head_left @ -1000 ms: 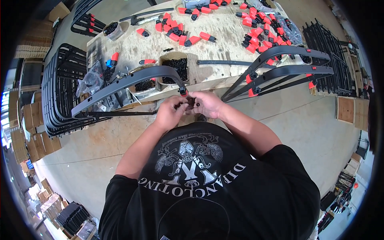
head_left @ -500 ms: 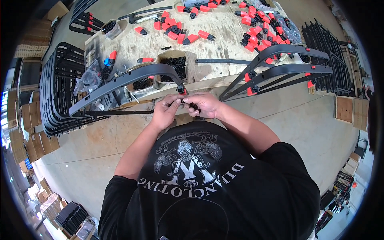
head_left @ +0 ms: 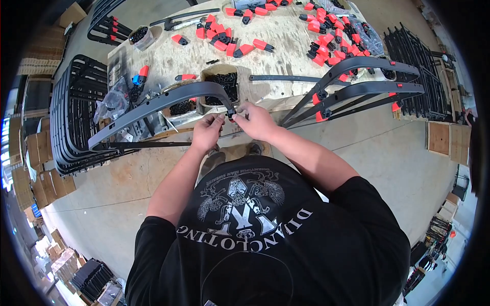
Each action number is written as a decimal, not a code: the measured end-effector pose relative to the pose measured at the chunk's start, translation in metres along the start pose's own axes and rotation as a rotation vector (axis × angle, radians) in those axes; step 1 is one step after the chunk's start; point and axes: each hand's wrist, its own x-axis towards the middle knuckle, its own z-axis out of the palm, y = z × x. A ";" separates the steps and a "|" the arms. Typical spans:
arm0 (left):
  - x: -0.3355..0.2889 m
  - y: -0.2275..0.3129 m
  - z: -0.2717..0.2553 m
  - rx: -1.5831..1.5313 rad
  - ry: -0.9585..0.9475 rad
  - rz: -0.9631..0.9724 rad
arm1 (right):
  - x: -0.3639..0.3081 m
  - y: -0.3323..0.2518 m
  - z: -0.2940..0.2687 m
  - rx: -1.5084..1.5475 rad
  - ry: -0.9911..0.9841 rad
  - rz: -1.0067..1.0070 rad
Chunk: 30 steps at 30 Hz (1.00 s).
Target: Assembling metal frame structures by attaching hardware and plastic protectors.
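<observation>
A curved black frame bar [head_left: 163, 102] arches from the left over the table's near edge, and its right end bends down between my hands. My right hand [head_left: 253, 122] is closed, its thumb and fingers pinched at the bar's lower end, where a bit of red shows. What else lies in its palm is hidden. Left of that end, my left hand [head_left: 207, 131] has thumb and fingertips pressed together; whatever they hold is too small to make out. Behind the bar stands an open box of small black parts [head_left: 220, 86], with a second box [head_left: 182, 107] of them beside it.
Red-and-black plastic pieces [head_left: 326, 43] lie scattered over the wooden table [head_left: 286, 61]. Two more curved frames [head_left: 367, 92] lean across its right edge. Stacked black frames [head_left: 76, 112] stand at the left, and a small tub [head_left: 141, 38] sits at the far left corner.
My hands have moved apart. The right one has risen to the bar's end, and the left has shifted slightly left. The small dark parts seen in my right hand are now hidden.
</observation>
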 end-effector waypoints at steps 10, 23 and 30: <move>0.015 0.010 0.006 -0.432 -0.224 -0.275 | 0.009 -0.007 0.010 -0.315 0.053 -0.143; 0.022 0.009 0.007 -0.394 -0.260 -0.314 | 0.010 -0.007 0.009 -0.289 0.040 -0.140; 0.014 0.018 0.002 -0.202 -0.220 -0.076 | 0.008 -0.011 0.005 -0.277 0.024 -0.102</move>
